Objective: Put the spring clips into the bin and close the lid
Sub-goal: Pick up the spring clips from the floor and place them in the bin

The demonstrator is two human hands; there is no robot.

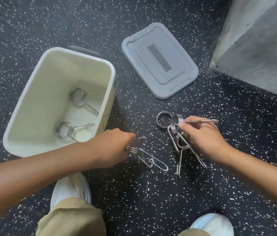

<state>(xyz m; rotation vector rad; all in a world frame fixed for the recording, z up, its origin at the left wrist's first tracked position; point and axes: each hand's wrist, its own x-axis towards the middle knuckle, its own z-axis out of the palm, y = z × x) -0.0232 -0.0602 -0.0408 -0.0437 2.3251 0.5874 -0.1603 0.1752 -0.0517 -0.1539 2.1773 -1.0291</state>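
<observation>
A cream bin stands open on the speckled floor at the left, with two steel spring clips lying on its bottom. Its grey lid lies flat on the floor to the right of it. My left hand is closed on the coil of a spring clip just in front of the bin. My right hand grips another spring clip by its coil and handle, above a small pile of clips on the floor.
A grey concrete block fills the upper right corner. My two feet in white shoe covers and tan trouser legs are at the bottom edge. A grey handle piece shows behind the bin's far rim.
</observation>
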